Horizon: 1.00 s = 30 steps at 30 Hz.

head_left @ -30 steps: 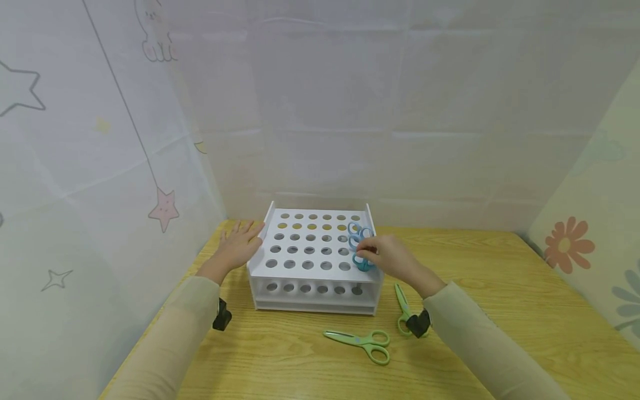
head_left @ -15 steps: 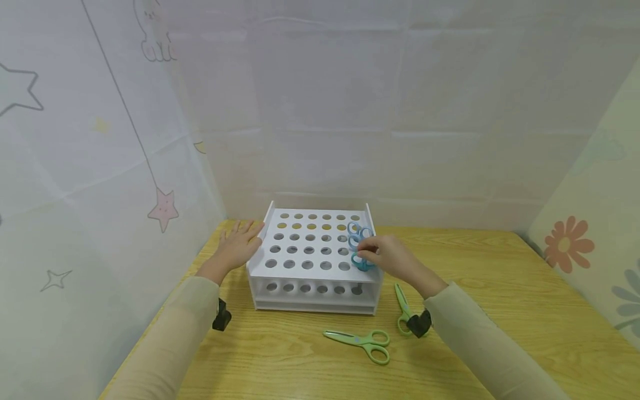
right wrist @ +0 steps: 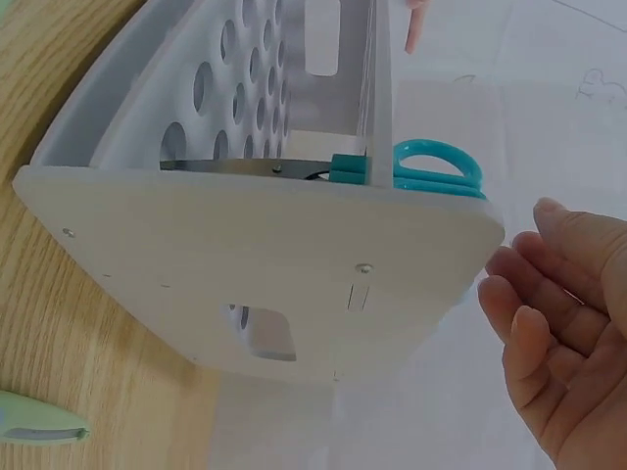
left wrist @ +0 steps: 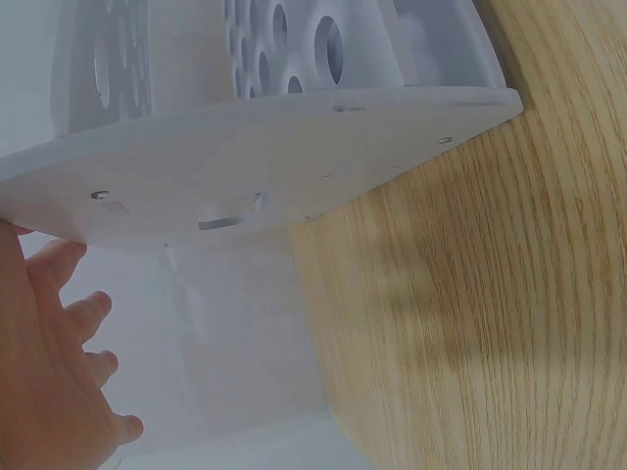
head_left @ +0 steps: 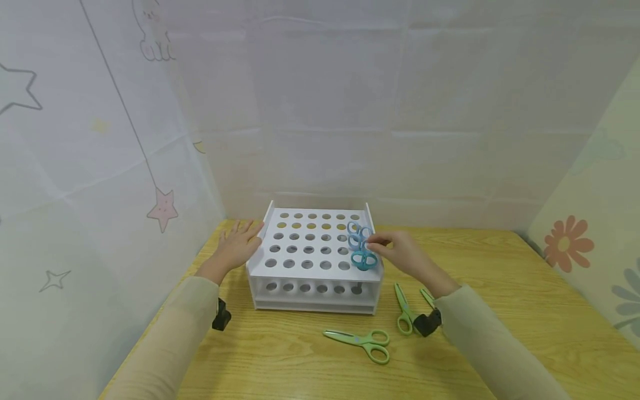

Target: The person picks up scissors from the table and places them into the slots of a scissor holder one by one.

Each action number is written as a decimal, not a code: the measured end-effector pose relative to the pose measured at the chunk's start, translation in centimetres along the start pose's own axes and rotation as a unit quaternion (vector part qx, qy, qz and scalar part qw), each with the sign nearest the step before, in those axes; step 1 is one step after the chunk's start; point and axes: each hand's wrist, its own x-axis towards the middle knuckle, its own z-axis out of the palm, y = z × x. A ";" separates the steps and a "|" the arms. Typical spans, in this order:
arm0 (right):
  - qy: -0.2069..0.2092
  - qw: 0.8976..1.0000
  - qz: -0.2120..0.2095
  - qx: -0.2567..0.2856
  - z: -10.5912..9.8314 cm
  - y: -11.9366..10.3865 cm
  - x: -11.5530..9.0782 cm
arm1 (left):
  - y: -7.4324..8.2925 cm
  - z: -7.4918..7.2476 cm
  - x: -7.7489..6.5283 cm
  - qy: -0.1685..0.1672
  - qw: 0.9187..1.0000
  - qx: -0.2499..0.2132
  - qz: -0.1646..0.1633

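Note:
A white rack (head_left: 301, 272) with rows of round holes stands on the table. My left hand (head_left: 236, 245) rests at its left side panel, fingers spread. Teal scissors (head_left: 364, 260) sit handles up in the front right hole; their blades show inside the rack in the right wrist view. Right behind them, light blue scissors handles (head_left: 355, 241) stick up along the same edge. My right hand (head_left: 400, 255) is beside these handles, fingers loosely bent. In the right wrist view that hand is apart from the teal handles, with nothing between thumb and fingers.
Green scissors (head_left: 356, 339) lie on the wooden table (head_left: 280, 361) before the rack. Another green pair (head_left: 403, 308) lies to its right, and a third green piece (head_left: 427, 298) is partly hidden by my right wrist. Printed cloth (head_left: 320, 111) hangs behind.
My right hand has let go of the teal scissors and drawn back to the right, uncovering their handles. My left hand stays at the rack's side.

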 end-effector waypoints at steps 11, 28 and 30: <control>0.004 0.999 0.039 0.018 -0.9 1.3 -1.1 | 0.1 -0.1 -0.1 -0.005 1.000 -0.002 -0.004; 0.003 1.000 0.014 -0.013 -2.0 3.9 -3.4 | 0.2 -0.2 -0.1 -0.005 1.000 -0.006 -0.003; 0.003 1.000 0.010 -0.017 -2.0 4.2 -3.6 | 0.1 -0.1 0.0 -0.004 1.000 -0.005 -0.003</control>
